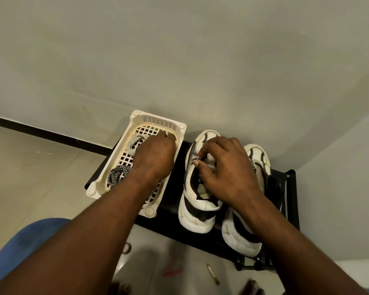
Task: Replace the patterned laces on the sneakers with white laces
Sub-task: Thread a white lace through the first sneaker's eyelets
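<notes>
A cream plastic basket (161,122) stands on the left of a black rack (170,194). Inside it lie a coil of white laces (134,143) and a bundle of black-and-white patterned laces (117,174). My left hand (153,156) reaches into the basket's far end beside the white coil, its fingertips hidden. Two white and dark sneakers sit side by side on the rack with no laces visible. My right hand (226,169) lies over the left sneaker (197,218), thumb and forefinger pinching at its tongue. The right sneaker (258,154) is partly covered by my forearm.
The rack stands against a pale wall, in a corner on the right. On the tiled floor below lie a small yellow stick (213,273) and a pink scrap (173,270). Blue cloth (30,241) fills the lower left.
</notes>
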